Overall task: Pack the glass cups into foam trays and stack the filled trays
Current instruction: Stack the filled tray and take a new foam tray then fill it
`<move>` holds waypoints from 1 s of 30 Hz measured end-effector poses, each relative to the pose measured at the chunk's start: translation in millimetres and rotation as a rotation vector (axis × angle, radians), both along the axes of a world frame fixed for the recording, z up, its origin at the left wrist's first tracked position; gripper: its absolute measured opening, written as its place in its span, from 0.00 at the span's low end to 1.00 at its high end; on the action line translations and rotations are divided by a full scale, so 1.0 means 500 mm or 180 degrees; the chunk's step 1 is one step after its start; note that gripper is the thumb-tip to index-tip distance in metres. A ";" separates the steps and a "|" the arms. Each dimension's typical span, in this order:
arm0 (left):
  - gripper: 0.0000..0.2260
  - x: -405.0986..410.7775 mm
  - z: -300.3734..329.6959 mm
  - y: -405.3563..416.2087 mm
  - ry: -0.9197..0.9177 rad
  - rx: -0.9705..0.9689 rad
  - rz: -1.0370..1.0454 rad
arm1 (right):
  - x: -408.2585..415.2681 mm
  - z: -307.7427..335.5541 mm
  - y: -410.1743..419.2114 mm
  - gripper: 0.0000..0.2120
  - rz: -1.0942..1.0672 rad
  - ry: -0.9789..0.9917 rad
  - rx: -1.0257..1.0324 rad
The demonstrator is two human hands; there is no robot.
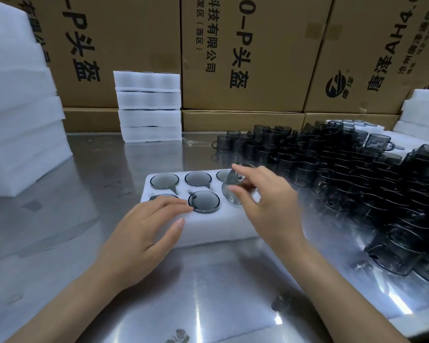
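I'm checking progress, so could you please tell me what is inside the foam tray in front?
The foam tray shows four seated glass cups. The left hand covers one pocket; the right hand, holding another cup, hides the near-right pocket.

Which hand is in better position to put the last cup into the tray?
Right hand: it holds a tilted glass cup over the foam tray. Left hand rests on the tray.

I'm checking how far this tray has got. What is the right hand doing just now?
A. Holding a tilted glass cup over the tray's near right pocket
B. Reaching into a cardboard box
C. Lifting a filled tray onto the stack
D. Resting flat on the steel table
A: the right hand grips a tilted glass cup above the foam tray, while the left hand rests on the tray.
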State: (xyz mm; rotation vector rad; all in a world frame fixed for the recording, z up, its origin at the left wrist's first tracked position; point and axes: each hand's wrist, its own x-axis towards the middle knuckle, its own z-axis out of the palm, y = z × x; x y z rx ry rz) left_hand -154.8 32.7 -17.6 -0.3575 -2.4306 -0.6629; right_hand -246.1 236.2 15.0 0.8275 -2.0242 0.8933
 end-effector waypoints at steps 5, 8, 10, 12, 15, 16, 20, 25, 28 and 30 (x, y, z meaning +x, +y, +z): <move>0.18 0.002 0.003 0.003 -0.0027 0.0023 0.0003 | -0.009 -0.006 -0.001 0.13 0.0009 -0.0188 0.0100; 0.18 0.004 0.004 0.003 -0.0036 0.0019 0.0015 | -0.020 -0.009 0.007 0.12 0.0251 -0.0437 -0.0008; 0.18 0.005 0.005 0.003 -0.0040 0.0021 0.0027 | -0.026 -0.008 0.014 0.13 0.0434 -0.0535 -0.0074; 0.18 0.005 0.005 0.004 -0.0039 -0.0004 0.0038 | -0.030 -0.007 0.021 0.14 0.0562 -0.0697 -0.0091; 0.17 0.005 0.004 0.003 -0.0015 -0.0036 0.0044 | -0.028 -0.004 0.028 0.14 0.0669 -0.0955 -0.0016; 0.17 0.005 0.004 0.003 -0.0003 -0.0043 0.0045 | -0.026 -0.003 0.030 0.14 0.0691 -0.1007 0.0025; 0.17 0.004 0.004 0.003 0.0003 -0.0070 0.0033 | -0.025 -0.003 0.033 0.10 0.0641 -0.1282 0.0178; 0.17 0.004 0.005 0.005 -0.0002 -0.0075 0.0085 | -0.029 -0.010 0.026 0.10 0.0347 -0.1220 0.0344; 0.16 0.006 0.014 0.017 0.0136 -0.0410 0.0147 | -0.027 -0.015 0.021 0.12 0.0244 -0.1105 0.0541; 0.16 0.004 0.021 0.028 0.0284 -0.0666 0.0160 | -0.026 -0.014 0.022 0.11 0.0256 -0.1001 0.0517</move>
